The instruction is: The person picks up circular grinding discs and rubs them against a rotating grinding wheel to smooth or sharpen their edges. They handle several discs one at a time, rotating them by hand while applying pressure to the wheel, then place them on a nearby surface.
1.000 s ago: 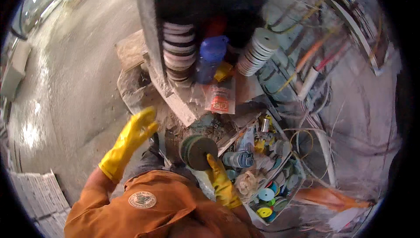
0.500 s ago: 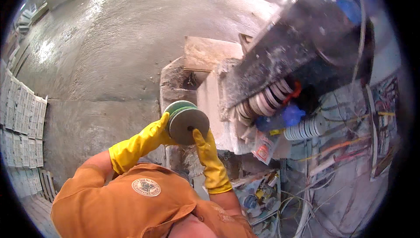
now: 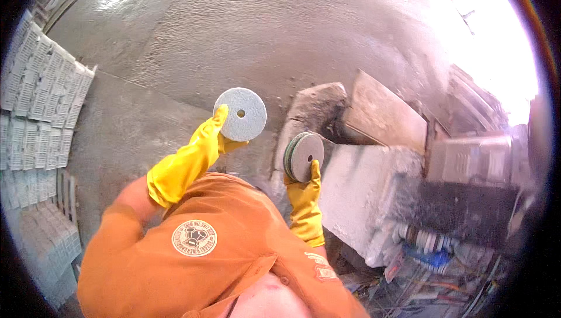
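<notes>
In a yellow rubber glove, my left hand (image 3: pixel 205 140) grips a pale blue-grey abrasive disc (image 3: pixel 248 120) by its lower left edge, thumb on the face beside the small centre hole. My right hand (image 3: pixel 305 192), gloved the same way, holds a short stack of abrasive discs (image 3: pixel 305 155) from below. The front disc of that stack is brown-grey with a dark centre hole, and green edges show behind it. My right thumb presses on the front face; the other fingers are mostly hidden behind the stack. The two hands are apart, with wet floor visible between them.
Right of my right hand stands a pale stone block (image 3: pixel 362 192), with a tilted slab (image 3: pixel 385 113) behind it. More discs (image 3: pixel 429 239) lie at the lower right near a dark slab and tangled cables. Stacked white slotted panels (image 3: pixel 44 81) line the left. Wet concrete floor (image 3: pixel 251 37) spreads ahead.
My hands have separated: the left took a blue-grey disc away to the left, while the right keeps the remaining stack. The view has swung left, so the stone block appears farther right.
</notes>
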`<state>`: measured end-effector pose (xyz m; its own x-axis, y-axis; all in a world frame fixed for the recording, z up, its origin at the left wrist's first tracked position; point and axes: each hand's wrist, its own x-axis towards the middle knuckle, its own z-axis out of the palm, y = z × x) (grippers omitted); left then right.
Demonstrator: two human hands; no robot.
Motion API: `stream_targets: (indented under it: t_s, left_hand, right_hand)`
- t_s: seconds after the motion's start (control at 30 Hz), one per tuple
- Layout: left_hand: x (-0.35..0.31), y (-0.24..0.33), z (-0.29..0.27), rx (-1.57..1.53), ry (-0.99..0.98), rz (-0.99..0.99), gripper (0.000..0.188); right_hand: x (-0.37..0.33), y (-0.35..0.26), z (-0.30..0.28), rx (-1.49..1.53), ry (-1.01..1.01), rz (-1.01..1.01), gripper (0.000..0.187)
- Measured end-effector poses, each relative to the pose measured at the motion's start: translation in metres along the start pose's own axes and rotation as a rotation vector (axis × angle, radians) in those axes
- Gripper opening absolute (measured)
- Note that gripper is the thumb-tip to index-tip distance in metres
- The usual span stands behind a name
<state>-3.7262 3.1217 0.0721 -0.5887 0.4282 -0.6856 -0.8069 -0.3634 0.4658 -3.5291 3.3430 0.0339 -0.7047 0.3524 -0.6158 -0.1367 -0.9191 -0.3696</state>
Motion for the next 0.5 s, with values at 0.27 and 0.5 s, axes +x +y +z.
stream_targets:
  t_s: [0.27, 0.5]
  left_hand:
    - [0.094, 0.090, -0.022, -0.038, 0.197, 0.030, 0.070]
    - [0.167, 0.207, 0.031, -0.230, -0.171, -0.067, 0.089]
  right_hand:
    - [0.178, 0.024, 0.152, -0.548, -0.193, 0.151, 0.049]
    - [0.313, 0.044, 0.319, -0.822, -0.435, 0.408, 0.052]
